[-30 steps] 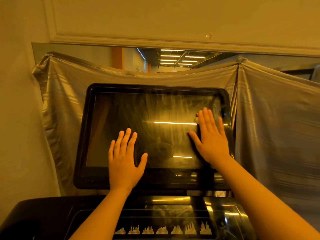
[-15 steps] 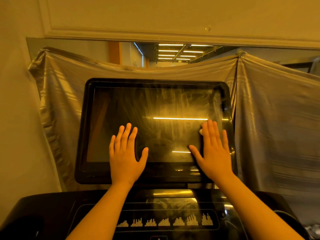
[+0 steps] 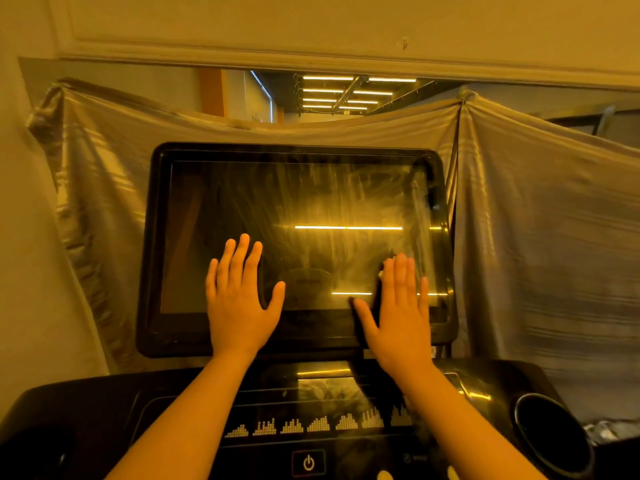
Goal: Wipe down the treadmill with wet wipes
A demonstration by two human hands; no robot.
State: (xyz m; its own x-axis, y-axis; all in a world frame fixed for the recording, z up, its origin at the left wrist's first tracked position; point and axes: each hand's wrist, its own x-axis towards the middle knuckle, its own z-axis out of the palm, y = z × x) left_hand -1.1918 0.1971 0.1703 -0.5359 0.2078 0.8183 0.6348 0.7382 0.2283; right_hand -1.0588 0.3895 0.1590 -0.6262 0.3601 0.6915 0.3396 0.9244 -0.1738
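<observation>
Treadmill screen (image 3: 294, 237): streaks cover right half; left part unstreaked.
Right hand (image 3: 401, 306): flat, fingers straight; has slid from upper right down to near right corner.
Left hand (image 3: 239, 296): flat, fingers straight, unmoved at lower centre of screen.
Wet wipe (image 3: 381, 273): pressed under right fingers, only a corner visible.
Judgement: right-side stroke ending; left part likely next.

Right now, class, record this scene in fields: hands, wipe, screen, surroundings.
Left hand: flat on the screen, fingers spread
Right hand: flat, pressing the wipe at lower right
Wipe: mostly hidden, white edge beside forefinger
Screen: dark, streaks across its right half
Surroundings: grey drape behind, cup holder lower right
</observation>
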